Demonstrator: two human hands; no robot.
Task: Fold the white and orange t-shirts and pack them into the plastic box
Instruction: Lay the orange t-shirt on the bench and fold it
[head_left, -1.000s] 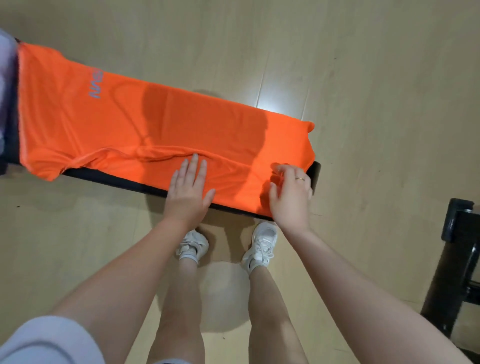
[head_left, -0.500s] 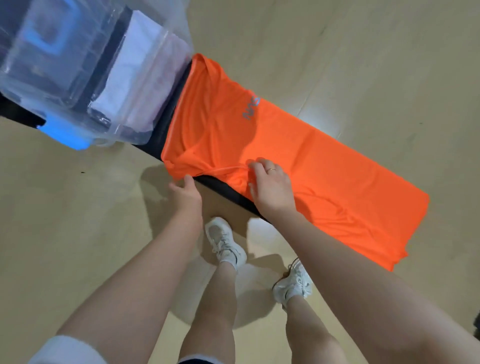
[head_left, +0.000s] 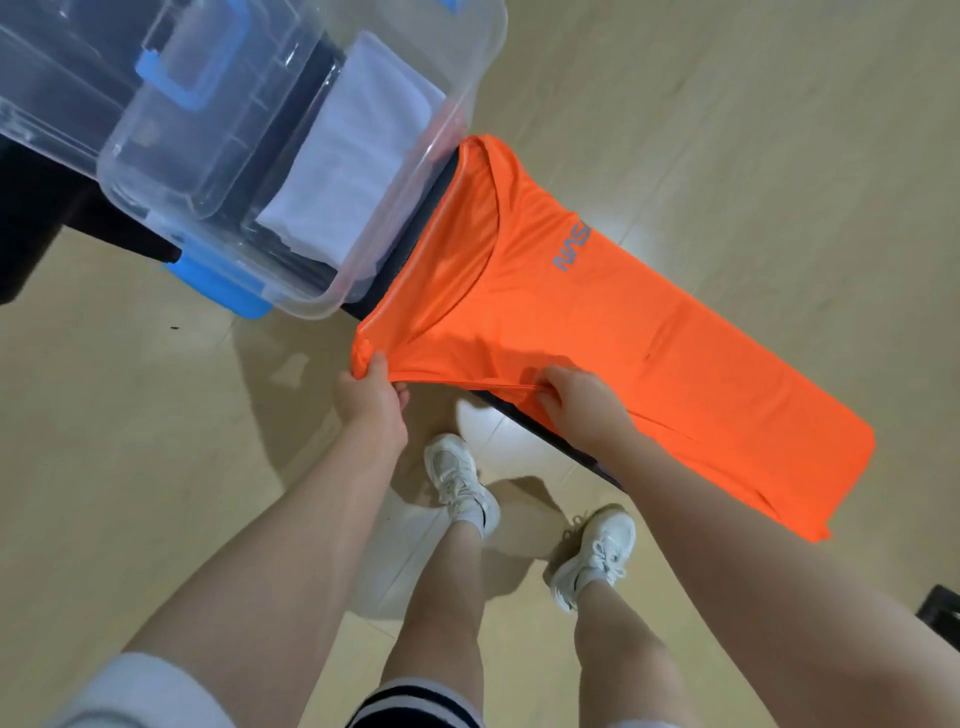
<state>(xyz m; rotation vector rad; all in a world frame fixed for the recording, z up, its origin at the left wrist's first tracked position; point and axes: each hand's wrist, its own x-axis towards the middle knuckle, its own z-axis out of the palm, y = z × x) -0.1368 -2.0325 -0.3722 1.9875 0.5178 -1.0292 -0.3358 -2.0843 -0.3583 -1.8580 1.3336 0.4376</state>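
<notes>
At the top left sits the clear plastic box (head_left: 332, 291) with blue clips. The white shirt (head_left: 353, 156) lies folded inside it, against the wall of the box nearest the orange shirt.

Just right of the box, the orange shirt (head_left: 597, 322) lies flat on a long black bench (head_left: 415, 244). The shirt is long and thin. Its long side runs from the top middle down to the lower right. The neck end points up toward the box, and the bottom end hangs over the bench at the lower right. Gray letters sit near the neck end.

The left hand (head_left: 371, 397) pinches the sleeve corner of the orange shirt, with the thumb on top and the fingers curled under. It pulls the cloth tight off the near edge of the bench. The right hand (head_left: 582, 400) has its fingers curled round the near edge of the same shirt, a bit further along.

Below the hands are two white shoes (head_left: 460, 480) on the tan floor (head_left: 130, 467).

Half a second ago the left hand was only touching the bench edge under the sleeve, and the right hand lay on top of the cloth. A second ago both hands were down near the bottom end of the shirt, the left one flat and spread. The box fills more of the view now.
</notes>
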